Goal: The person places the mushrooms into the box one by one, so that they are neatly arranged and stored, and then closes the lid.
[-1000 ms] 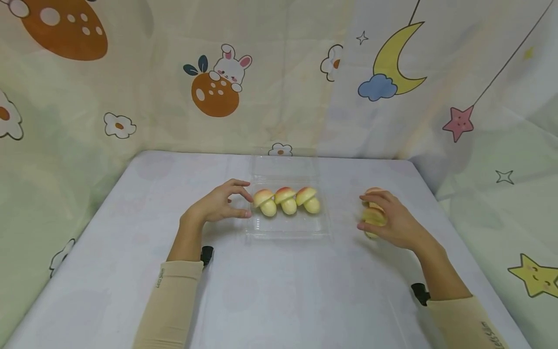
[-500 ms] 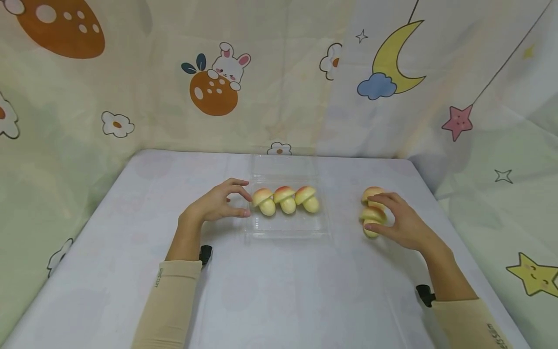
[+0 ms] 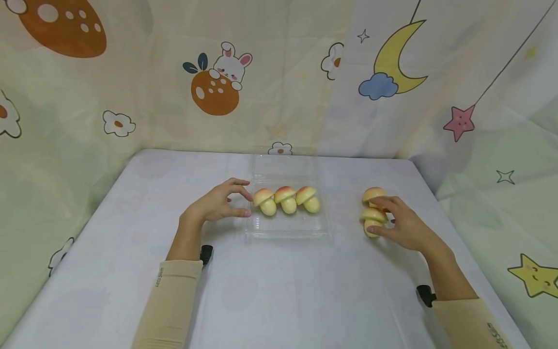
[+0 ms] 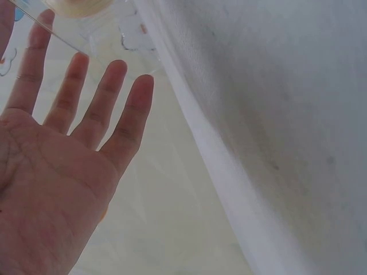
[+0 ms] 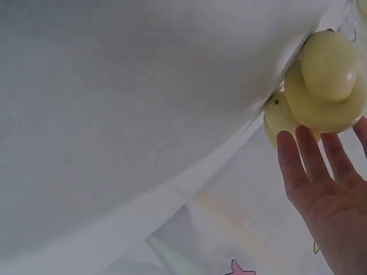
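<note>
Three toy mushrooms point(image 3: 288, 206), yellowish with reddish caps, sit side by side in a clear plastic box point(image 3: 287, 234) whose lid is raised behind it. At the box's left side is my left hand point(image 3: 215, 202), its thumb and fingers spread apart. In the left wrist view those fingers point(image 4: 108, 100) look straight, by the transparent edge. To the right, two more mushrooms stand in a column: a far one point(image 3: 373, 193) and a near one point(image 3: 372, 214). My right hand point(image 3: 405, 227) is beside this pair, thumb at the near stem. The right wrist view shows its fingers point(image 5: 312, 157) extended against or close to them.
A white cloth covers the table point(image 3: 287, 291). Behind it hangs a printed curtain point(image 3: 287, 97) with cartoon figures. A small black device point(image 3: 207, 254) is at the left wrist, and another black device point(image 3: 426, 295) at the right one.
My right hand has drawn back slightly to the right from the mushroom pair, which shows more fully. During the last half second it barely moved. The left hand stays at the box.
</note>
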`<state>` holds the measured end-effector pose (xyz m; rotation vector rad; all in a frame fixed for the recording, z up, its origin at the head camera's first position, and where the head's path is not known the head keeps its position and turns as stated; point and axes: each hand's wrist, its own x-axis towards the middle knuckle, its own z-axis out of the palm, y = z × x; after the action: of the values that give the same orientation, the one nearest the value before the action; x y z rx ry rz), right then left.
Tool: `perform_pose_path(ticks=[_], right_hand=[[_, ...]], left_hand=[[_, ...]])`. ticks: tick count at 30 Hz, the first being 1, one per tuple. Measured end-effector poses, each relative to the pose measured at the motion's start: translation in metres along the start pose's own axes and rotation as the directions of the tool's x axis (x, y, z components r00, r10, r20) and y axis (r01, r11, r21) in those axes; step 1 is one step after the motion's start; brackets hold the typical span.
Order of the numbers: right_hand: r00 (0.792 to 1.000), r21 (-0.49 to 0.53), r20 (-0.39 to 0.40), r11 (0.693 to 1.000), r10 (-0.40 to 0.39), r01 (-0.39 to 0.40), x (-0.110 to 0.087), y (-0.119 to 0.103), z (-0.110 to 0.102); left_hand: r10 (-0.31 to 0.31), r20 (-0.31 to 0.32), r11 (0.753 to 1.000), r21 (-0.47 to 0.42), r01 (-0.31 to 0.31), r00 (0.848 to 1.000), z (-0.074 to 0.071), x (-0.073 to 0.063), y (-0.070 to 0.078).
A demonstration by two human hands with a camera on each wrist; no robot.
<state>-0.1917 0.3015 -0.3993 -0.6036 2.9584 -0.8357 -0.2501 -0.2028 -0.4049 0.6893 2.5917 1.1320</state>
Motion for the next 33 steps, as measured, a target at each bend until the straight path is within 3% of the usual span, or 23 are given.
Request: perform_pose_path(ticks=[12,33], right_hand=[[0.995,-0.009,0.065,0.997,0.072,-0.072,0.0002,0.0034,-0.0005],[0.996,0.062,0.079,0.997,0.045,-0.049,0.0000,0.0006,0.0025]], left_hand=[[0.007,-0.003,1.000,-0.004,-0.007,1.000,0.0007,0.0000,-0.0008],[-0.004,-0.008,1.000,0.001,0.004,1.000,0.0003,-0.0005,-0.0009]])
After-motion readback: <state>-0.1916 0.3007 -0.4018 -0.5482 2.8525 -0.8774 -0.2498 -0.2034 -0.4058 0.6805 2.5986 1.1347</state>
